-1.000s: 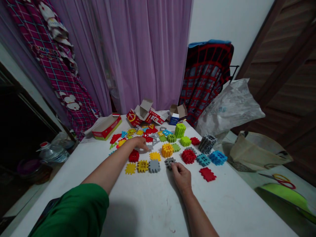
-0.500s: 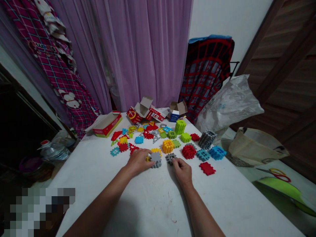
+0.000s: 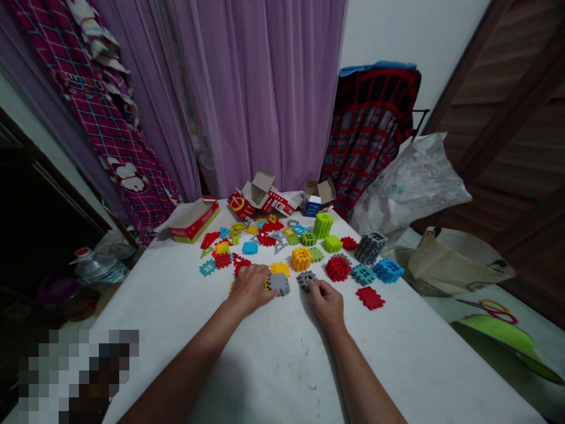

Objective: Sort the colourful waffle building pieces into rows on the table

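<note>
A light grey square tile with toothed edges point(image 3: 279, 284) lies on the white table. My left hand point(image 3: 251, 285) rests low beside it, fingers spread, the thumb near the tile's left edge. Yellow pieces peek out from under that hand, mostly hidden. A dark grey openwork tile point(image 3: 305, 279) is pinched between the thumb and fingers of my right hand point(image 3: 328, 303), low over the table. Just beyond the light grey tile sits a yellow toothed piece point(image 3: 281, 269). Behind the dark grey one stands a stack of yellow tiles point(image 3: 301, 258).
Stacked tiles in red point(image 3: 338, 268), blue point(image 3: 389, 270) and dark grey point(image 3: 371, 247) stand to the right, near a flat red tile point(image 3: 370, 298). Loose coloured pieces spread across the back left. Opened boxes point(image 3: 194, 220) line the far edge. Scissors point(image 3: 497, 311) lie beyond the table's right side.
My left hand has shifted slightly left, off the light grey tile, which now lies lower and shows more of the yellow piece behind. My right hand keeps its pinch on the dark grey tile.
</note>
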Motion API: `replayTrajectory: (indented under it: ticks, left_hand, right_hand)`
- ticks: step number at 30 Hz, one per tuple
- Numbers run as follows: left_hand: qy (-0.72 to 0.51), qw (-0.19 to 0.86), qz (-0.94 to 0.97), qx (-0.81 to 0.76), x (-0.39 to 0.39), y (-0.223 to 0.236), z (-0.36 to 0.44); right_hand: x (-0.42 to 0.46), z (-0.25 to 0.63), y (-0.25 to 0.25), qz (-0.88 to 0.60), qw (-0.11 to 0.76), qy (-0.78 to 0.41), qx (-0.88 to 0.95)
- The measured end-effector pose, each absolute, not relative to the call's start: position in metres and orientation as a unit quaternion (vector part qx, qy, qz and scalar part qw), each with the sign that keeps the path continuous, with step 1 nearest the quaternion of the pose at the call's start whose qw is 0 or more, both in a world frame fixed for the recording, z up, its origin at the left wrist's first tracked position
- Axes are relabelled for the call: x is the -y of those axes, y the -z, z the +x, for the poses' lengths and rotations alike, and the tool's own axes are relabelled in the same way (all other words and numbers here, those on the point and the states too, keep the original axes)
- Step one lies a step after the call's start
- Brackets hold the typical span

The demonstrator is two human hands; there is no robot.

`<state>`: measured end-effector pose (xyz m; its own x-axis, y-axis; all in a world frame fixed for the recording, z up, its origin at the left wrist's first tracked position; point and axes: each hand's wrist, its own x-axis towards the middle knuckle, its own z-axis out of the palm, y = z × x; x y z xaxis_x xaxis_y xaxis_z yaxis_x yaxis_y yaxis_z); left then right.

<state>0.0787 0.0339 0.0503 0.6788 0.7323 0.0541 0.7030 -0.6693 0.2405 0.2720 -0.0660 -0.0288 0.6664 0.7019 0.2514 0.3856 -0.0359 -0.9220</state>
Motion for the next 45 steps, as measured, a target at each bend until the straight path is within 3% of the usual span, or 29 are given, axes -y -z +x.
replayTrajectory:
  ticks: [11, 33, 38, 45]
  left_hand:
    - [-0.021, 0.113, 0.910, -0.399, -0.040, -0.044, 0.082]
    - [-0.041, 0.134, 0.895, -0.423, -0.040, -0.051, 0.072]
    - [-0.097, 0.108, 0.878, -0.456, -0.059, -0.053, 0.049]
    - [-0.094, 0.096, 0.886, -0.445, -0.110, -0.054, 0.058]
  right_hand:
    - [0.065, 0.275, 0.032, -0.710, 0.570, -0.137, 0.390]
    - [0.067, 0.268, 0.032, -0.697, 0.595, -0.137, 0.377]
    - [0.065, 0.278, 0.025, -0.701, 0.652, -0.065, 0.279]
    - [0.060, 0.289, 0.019, -0.710, 0.649, -0.038, 0.269]
